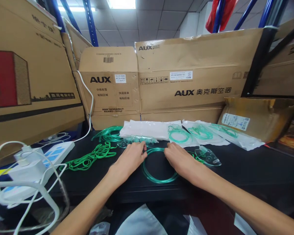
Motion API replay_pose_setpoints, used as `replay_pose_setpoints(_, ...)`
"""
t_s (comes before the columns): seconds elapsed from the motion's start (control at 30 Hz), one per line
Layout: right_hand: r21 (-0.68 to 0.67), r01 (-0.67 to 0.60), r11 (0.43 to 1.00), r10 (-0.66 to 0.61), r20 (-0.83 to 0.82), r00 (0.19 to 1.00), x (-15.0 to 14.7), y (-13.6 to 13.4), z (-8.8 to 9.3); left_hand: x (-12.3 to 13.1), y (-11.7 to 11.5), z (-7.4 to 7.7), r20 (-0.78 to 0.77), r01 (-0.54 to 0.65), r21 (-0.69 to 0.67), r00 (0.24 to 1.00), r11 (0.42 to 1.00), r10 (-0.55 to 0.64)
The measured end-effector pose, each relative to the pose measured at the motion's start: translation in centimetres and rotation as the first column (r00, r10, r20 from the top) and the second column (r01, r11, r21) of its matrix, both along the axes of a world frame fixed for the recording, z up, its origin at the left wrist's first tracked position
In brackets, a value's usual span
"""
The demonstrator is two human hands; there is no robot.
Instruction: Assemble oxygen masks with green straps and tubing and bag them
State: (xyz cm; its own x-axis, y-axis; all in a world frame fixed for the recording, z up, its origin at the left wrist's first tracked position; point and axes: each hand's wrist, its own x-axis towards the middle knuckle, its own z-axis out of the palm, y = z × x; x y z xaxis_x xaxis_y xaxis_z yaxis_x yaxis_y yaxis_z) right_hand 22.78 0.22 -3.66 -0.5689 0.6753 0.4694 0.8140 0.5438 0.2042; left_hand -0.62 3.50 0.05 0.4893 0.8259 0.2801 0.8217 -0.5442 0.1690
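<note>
A loop of clear green tubing (159, 180) lies on the black tabletop between my two hands. My left hand (131, 158), fingers curled and closed, is at the loop's upper left side. At its upper right, the fingers of my right hand (177, 160) are closed on the tubing, with the fingertips partly hidden. A clear oxygen mask (209, 157) with a green strap rests just right of my right hand. Behind my left hand lies a row of clear plastic connectors (143, 139). Tangled green elastic cord (89, 158) is spread out to the left.
Coiled green tubing (110, 133) and a white package (149, 128) lie at the back. Bagged tubing sets (201, 132) spread rightward from there. A power strip (54, 156) with white cables is on the left. Cardboard boxes (193, 65) wall off the rear.
</note>
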Motion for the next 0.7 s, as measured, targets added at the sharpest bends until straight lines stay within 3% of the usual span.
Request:
replay_pose_setpoints(0.2, 0.057, 0.033, 0.998, -0.034, 0.01, 0.999, 0.0, 1.4, -0.4, 0.0, -0.3, -0.2, 0.002, 0.06, -0.039, 0.998, 0.997, -0.06)
replay_pose_setpoints(0.43, 0.055, 0.071, 0.996, -0.069, -0.026, 0.997, 0.5, 2.4, -1.3, -0.2, -1.3, 0.3, 0.106, 0.046, -0.062, 0.994, 0.997, -0.039)
replay_pose_setpoints(0.7, -0.059, 0.058, 0.997, -0.059, -0.03, 0.998, 1.0, 3.3, -0.7, -1.0, -2.1, -0.4, 0.206, 0.223, -0.165, 0.96, 0.961, -0.188)
